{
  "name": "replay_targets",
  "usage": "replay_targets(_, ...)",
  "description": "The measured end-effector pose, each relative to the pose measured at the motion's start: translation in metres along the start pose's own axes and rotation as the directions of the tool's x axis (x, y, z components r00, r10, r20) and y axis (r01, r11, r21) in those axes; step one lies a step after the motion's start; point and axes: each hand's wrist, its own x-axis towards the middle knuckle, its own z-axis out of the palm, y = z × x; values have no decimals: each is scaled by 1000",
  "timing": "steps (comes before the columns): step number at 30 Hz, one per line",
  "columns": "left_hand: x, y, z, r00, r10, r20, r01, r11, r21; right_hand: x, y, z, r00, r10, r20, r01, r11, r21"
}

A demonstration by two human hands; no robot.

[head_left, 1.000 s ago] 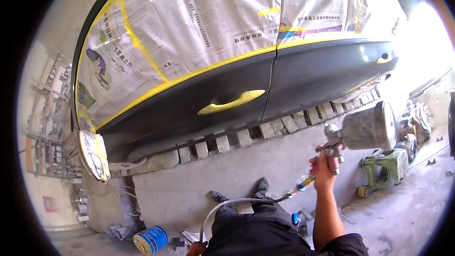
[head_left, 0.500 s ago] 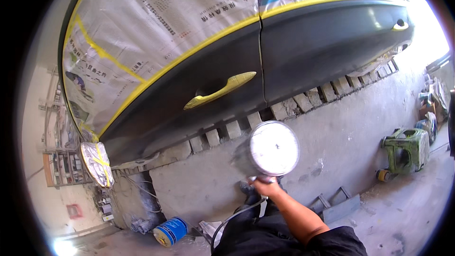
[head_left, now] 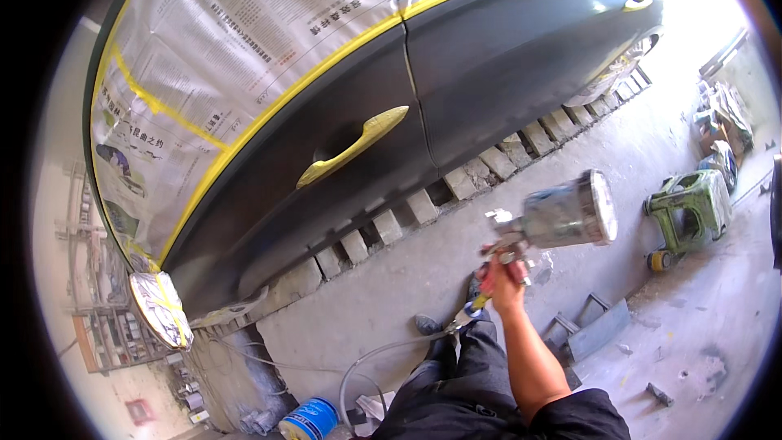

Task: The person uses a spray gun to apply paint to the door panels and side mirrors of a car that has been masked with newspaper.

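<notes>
The spray gun (head_left: 511, 246) had been swung rightward, its cup (head_left: 560, 215) brought side-on and its nozzle (head_left: 496, 217) seemingly turned toward the dark doors (head_left: 497, 65). Apart from them, it was gripped by the closed right hand (head_left: 507, 288); the left hand was out of view, its state untellable.

your right hand (head_left: 508, 287) has carried the spray gun (head_left: 507, 253) rightward from its spot by your feet (head_left: 427, 325) half a second ago, and the cup (head_left: 562, 214), then seen end-on, now shows its side. the blue bucket (head_left: 313, 420) is now partly cut by your view's lower edge.
</notes>
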Motion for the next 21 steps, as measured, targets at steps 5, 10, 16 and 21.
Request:
replay_targets(5,9,-10,-2,999,33,1,-33,998,58,-7,-1,14,905,194,378,-156,979,-129)
replay_targets(10,7,-2,2,1000,22,3,-22,998,59,33,-44,-9,994,-79,-70,49,935,-352)
replay_targets(16,-7,32,2,1000,-2,4,2,999,46,78,-65,-70,886,-283,-366,161,930,-330)
replay_targets(21,-28,67,-9,1000,-25,4,25,998,52,67,-46,-68,785,-598,163,438,349,-829)
